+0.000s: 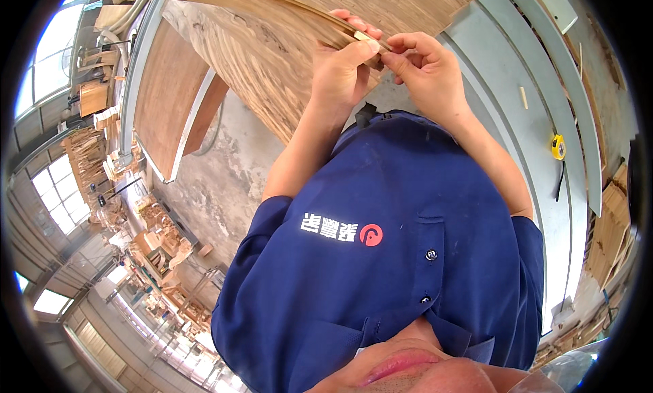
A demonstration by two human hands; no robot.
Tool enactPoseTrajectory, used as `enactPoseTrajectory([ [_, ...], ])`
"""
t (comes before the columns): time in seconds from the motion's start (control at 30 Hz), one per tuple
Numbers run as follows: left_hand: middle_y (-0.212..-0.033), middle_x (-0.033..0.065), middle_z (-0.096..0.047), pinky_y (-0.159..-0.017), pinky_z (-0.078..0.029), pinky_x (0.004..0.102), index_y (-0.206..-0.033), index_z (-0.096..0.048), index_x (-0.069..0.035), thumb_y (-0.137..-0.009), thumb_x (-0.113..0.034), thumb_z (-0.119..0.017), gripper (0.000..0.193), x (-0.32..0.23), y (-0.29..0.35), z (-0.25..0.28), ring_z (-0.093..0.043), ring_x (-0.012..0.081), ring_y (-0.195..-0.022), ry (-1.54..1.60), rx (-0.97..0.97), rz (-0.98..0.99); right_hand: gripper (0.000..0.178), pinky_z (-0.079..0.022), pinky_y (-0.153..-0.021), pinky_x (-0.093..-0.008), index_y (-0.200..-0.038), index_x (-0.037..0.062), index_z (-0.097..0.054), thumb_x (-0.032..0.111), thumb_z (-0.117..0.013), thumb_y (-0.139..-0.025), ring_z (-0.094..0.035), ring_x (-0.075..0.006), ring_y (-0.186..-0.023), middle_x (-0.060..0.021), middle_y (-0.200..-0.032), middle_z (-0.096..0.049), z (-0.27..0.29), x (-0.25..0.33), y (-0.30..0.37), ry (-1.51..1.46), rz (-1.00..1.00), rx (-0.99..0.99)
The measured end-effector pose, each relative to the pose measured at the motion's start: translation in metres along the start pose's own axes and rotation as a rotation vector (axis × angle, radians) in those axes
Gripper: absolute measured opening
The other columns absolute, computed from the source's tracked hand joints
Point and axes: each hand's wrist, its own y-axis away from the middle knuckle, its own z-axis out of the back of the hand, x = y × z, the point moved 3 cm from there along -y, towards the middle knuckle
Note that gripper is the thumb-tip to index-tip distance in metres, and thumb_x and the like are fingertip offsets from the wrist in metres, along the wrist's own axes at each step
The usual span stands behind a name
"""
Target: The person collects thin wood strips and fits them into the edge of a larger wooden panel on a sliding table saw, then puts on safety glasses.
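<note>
My left hand (pixel 347 63) is closed round the near end of a long, narrow wooden strip (pixel 292 9), its thumb pressed on top. The strip curves away to the upper left, above a broad wooden panel (pixel 238 60) with strong grain. Beside the left thumb shows a small pale piece of wood (pixel 361 35); I cannot tell whether it is part of the strip. My right hand (pixel 428 70) pinches the strip's tip between thumb and forefinger, close against the left fingers. Both hands are in front of my dark blue shirt, and the fingers partly hide the strip's end.
A grey metal machine table (pixel 503 73) extends on the right, bearing a yellow tape measure (pixel 558 147) and a short pale wooden stick (pixel 523 98). Another brown panel (pixel 170 87) is at the left. Stacked wood offcuts (pixel 160 247) stand beyond the concrete floor (pixel 235 162).
</note>
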Motion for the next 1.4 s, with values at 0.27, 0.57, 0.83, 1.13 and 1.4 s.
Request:
enactPoseTrajectory([
  [0.27,-0.109,0.0037,-0.064,-0.090,-0.059,0.0381,-0.125,-0.053,-0.012,-0.083,0.016,-0.064,0.051,0.001,0.007,-0.001,-0.065,0.0210,-0.109,0.005,-0.020,0.123,0.015,-0.054,-0.065,-0.0239,-0.105,-0.0003,-0.077,0.007,-0.075,-0.092,-0.065,-0.0084,-0.073,-0.0037,-0.105,-0.066,0.005,-0.003,0.001,-0.008,0.044,0.000],
  [0.57,-0.117,0.0088,-0.064,-0.095,-0.058,0.0438,-0.132,-0.049,-0.010,-0.090,0.007,-0.061,0.047,0.002,0.012,0.007,-0.065,0.0242,-0.113,-0.036,0.009,0.130,0.016,-0.055,-0.067,-0.0238,-0.105,-0.0008,-0.078,0.007,-0.074,-0.092,-0.065,-0.0088,-0.075,-0.0036,-0.106,-0.067,0.005,-0.004,0.003,-0.050,-0.002,0.012],
  [0.83,-0.112,0.0077,-0.065,-0.101,-0.055,0.0475,-0.124,-0.051,-0.009,-0.090,0.007,-0.058,0.038,0.002,0.012,0.001,-0.066,0.0244,-0.110,-0.037,-0.043,0.079,0.016,-0.055,-0.066,-0.0253,-0.105,-0.0007,-0.078,0.008,-0.074,-0.093,-0.066,-0.0095,-0.074,-0.0050,-0.107,-0.067,0.000,-0.006,0.001,-0.024,0.005,0.000],
  [1.13,-0.101,0.0041,-0.066,-0.096,-0.057,0.0484,-0.115,-0.055,-0.010,-0.087,0.011,-0.054,0.034,-0.001,0.006,0.007,-0.067,0.0223,-0.097,-0.003,0.048,0.013,0.025,-0.054,-0.064,-0.0243,-0.102,-0.0008,-0.075,0.021,-0.078,-0.091,-0.066,-0.0086,-0.071,-0.0051,-0.090,-0.073,-0.002,-0.007,-0.006,-0.170,-0.296,0.109],
  [1.4,-0.102,0.0037,-0.065,-0.094,-0.058,0.0478,-0.118,-0.056,-0.012,-0.086,0.013,-0.058,0.040,0.000,0.006,0.012,-0.067,0.0224,-0.101,0.053,0.105,0.040,0.022,-0.052,-0.063,-0.0237,-0.104,0.0010,-0.074,0.021,-0.075,-0.095,-0.063,-0.0078,-0.069,-0.0027,-0.085,-0.071,-0.005,-0.004,-0.008,-0.049,-0.158,0.122],
])
